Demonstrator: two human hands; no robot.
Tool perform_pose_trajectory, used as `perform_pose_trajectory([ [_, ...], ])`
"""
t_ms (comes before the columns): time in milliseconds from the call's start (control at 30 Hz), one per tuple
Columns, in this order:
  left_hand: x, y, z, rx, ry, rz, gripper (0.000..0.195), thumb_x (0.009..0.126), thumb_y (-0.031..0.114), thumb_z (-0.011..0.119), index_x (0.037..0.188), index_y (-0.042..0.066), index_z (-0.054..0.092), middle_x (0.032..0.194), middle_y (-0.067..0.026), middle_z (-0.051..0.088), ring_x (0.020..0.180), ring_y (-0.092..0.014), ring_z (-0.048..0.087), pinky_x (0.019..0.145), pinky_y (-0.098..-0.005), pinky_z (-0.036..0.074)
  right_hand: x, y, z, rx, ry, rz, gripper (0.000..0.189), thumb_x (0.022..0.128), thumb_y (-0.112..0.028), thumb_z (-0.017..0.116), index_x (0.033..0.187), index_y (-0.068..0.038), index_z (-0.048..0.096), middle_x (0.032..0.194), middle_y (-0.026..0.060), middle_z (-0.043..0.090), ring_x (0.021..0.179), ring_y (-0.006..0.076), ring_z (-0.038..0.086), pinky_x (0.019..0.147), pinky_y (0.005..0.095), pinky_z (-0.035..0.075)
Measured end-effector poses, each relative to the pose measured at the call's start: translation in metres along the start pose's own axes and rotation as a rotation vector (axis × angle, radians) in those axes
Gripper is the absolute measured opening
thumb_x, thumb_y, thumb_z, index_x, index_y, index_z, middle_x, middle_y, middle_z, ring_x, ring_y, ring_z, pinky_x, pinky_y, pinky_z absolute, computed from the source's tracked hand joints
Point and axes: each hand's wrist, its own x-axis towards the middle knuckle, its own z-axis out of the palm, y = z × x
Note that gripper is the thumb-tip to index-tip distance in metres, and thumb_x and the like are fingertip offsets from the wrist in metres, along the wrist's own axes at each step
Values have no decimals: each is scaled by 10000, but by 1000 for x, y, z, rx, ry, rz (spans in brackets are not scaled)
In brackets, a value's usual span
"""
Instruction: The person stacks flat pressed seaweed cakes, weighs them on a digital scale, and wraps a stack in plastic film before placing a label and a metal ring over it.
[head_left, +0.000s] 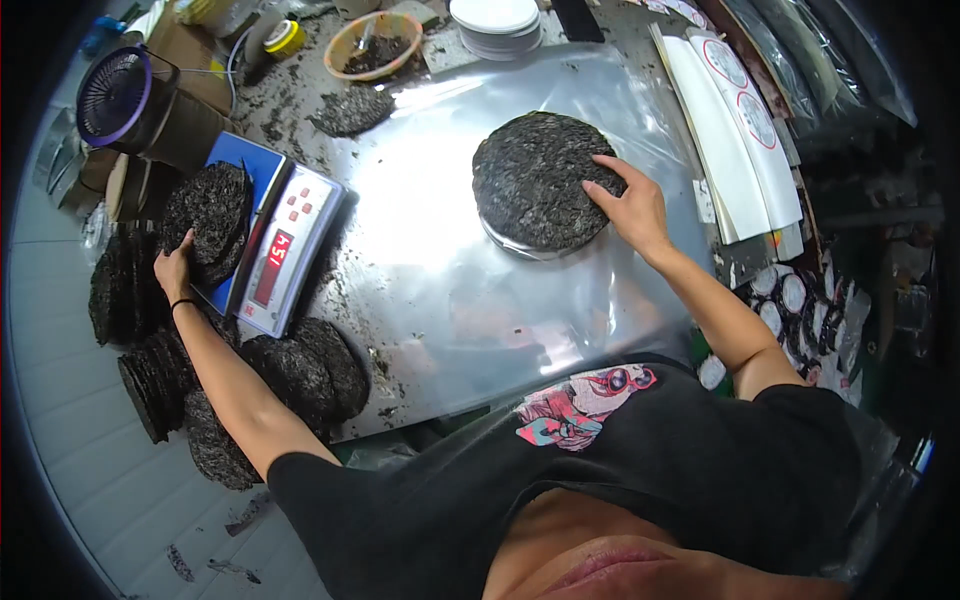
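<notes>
On the left, my left hand (174, 271) grips the near edge of a round, dark dried seaweed cake (206, 214), its thumb on top and the other fingers mostly hidden. That cake sits over the blue pan (270, 171) of a digital scale (289, 247) whose display shows lit red digits. My right hand (634, 206) touches the right edge of a stack of round dried seaweed sheets (544, 176). Its thumb and one finger lie spread on the top sheet; the remaining fingers are out of sight. Shiny clear plastic (517, 246) shows under the stack.
Clear plastic sheeting (465, 322) covers the metal table. More seaweed cakes (322, 367) are piled by my left arm. Farther back are a loose piece of seaweed (352, 111), an orange bowl (373, 45) and white discs (496, 26). Printed paper sheets (731, 135) lie at right.
</notes>
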Motion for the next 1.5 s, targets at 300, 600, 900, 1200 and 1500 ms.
perform_pose_trajectory([
  [300,-144,99,35,-10,-10,115,412,810,194,882,1087,-73,733,1053,-97,759,911,-154,687,856,-292,533,6,-73,-8,-399,-147,-735,718,890,-657,635,1504,-309,503,1495,233,460,1429,487,362,1165,604,291],
  [600,-170,122,12,-799,26,-79,306,828,-7,791,1124,-62,735,1121,-129,745,990,-233,724,926,-347,562,59,-15,107,-624,-460,-704,815,932,-761,448,1611,-340,286,1670,177,236,1530,456,186,1225,646,86],
  [900,-236,127,54,-1173,154,-177,324,840,-21,786,1139,-93,682,1134,-201,719,968,-317,728,847,-450,626,66,-32,59,-442,-358,-540,243,890,-211,697,946,24,677,1075,232,618,997,412,636,903,486,537],
  [1200,-350,146,111,-1370,570,-164,464,960,137,714,1339,-88,570,1309,-203,648,1094,-354,673,982,-518,578,-39,-185,207,-366,-672,-1103,666,721,-480,820,1144,13,672,1142,251,617,1127,435,590,890,505,544],
  [1500,-385,188,51,-1466,644,25,448,957,173,724,1189,-190,602,1257,-263,659,1020,-326,700,972,-457,593,-27,-184,35,77,-57,-860,465,814,-294,726,1194,-41,638,1152,202,663,996,409,645,879,504,520],
])
